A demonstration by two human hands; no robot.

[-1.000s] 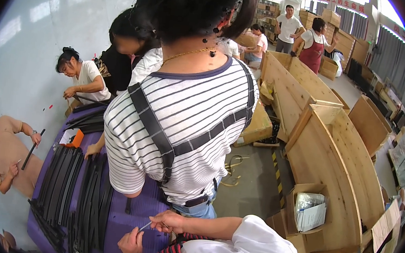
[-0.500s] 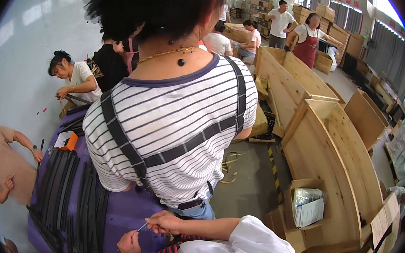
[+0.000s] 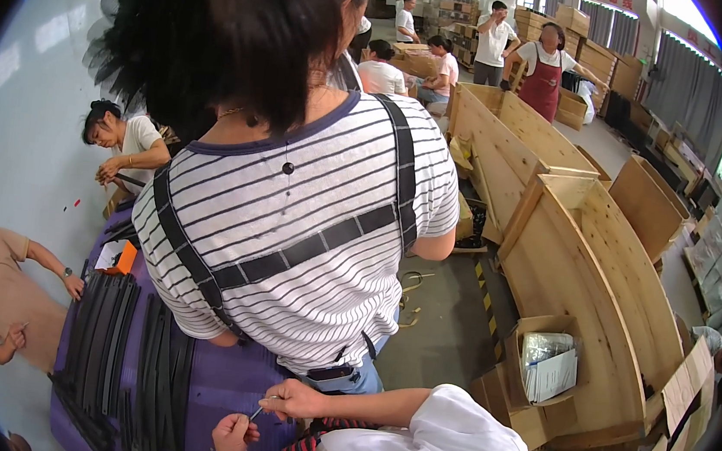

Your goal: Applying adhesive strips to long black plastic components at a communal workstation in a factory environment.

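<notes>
Low in the picture, my left hand [image 3: 232,441] and my right hand [image 3: 295,398] come close together over the purple-covered table [image 3: 219,386]. Between them is a thin, short, pale rod-like piece [image 3: 257,412], too small to name more exactly. Fingertips of my left hand pinch its lower end. My right hand's fingers are closed at its upper end. A white sleeve [image 3: 454,430] covers my right upper arm. Left of my hands, long black strips [image 3: 163,372] lie side by side on the table.
A person in a striped shirt [image 3: 309,220] stands close ahead, back turned. Another in tan [image 3: 7,287] is at the table's left side. An orange box [image 3: 119,256] sits among strips. Large wooden crates [image 3: 585,291] and an open carton [image 3: 546,365] stand right.
The person in the striped shirt has shifted left and turned the head. My hands have moved slightly, and the thin piece between them is tilted a little differently.
</notes>
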